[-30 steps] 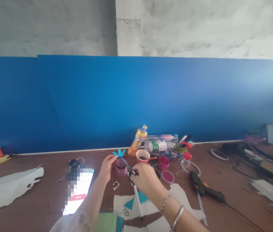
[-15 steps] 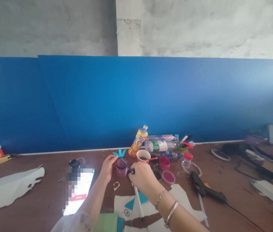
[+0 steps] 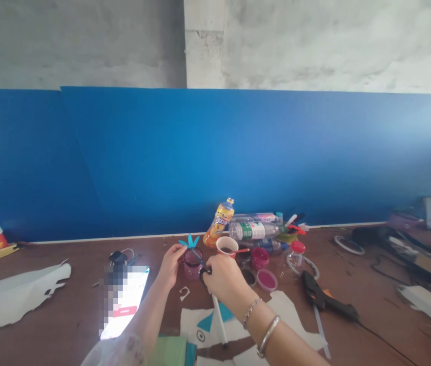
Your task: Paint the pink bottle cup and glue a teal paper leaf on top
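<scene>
My left hand (image 3: 170,265) pinches the edge of a bright blue paper cutout (image 3: 190,242) with several pointed tips. My right hand (image 3: 225,278) is closed on the black handle of scissors (image 3: 204,272); their blades point up and left, close below the cutout. Whether the blades touch the paper I cannot tell. Right behind the scissors stands a purple jar-like container (image 3: 191,270) with an eye shape on its front. Below my right hand a white marker (image 3: 219,323) lies across white paper (image 3: 190,330) and blue paper scraps (image 3: 205,323).
A paper cup (image 3: 226,246), an orange drink bottle (image 3: 219,223) and clear bottles (image 3: 253,230) stand or lie at the back. To the right are open paint pots (image 3: 267,279) and a black glue gun (image 3: 326,300) with its cord. A lit phone (image 3: 127,305) lies left.
Both hands stay almost in place, with the cutout and the scissors still held. The right hand and scissors show only a very slight shift.
</scene>
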Action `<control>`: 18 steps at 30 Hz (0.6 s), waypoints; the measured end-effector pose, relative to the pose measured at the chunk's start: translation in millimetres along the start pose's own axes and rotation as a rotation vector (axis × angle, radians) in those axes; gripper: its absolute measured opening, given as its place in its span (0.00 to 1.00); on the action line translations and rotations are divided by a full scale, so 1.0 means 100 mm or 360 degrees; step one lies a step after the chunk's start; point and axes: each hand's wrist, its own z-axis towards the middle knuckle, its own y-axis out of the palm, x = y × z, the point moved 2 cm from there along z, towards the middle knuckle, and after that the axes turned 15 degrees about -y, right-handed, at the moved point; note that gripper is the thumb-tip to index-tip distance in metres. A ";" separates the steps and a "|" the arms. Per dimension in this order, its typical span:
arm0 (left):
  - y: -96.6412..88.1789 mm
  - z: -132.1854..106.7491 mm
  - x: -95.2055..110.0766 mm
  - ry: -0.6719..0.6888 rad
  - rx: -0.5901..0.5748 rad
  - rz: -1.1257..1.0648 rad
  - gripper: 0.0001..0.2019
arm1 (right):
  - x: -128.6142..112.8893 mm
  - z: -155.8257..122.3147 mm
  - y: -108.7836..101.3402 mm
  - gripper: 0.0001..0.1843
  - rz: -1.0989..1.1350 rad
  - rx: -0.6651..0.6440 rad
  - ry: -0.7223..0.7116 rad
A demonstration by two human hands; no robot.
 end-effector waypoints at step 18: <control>-0.01 0.02 -0.01 0.0010 -0.0034 0.0014 0.12 | -0.04 0.01 -0.03 0.08 -0.0033 -0.0030 0.0042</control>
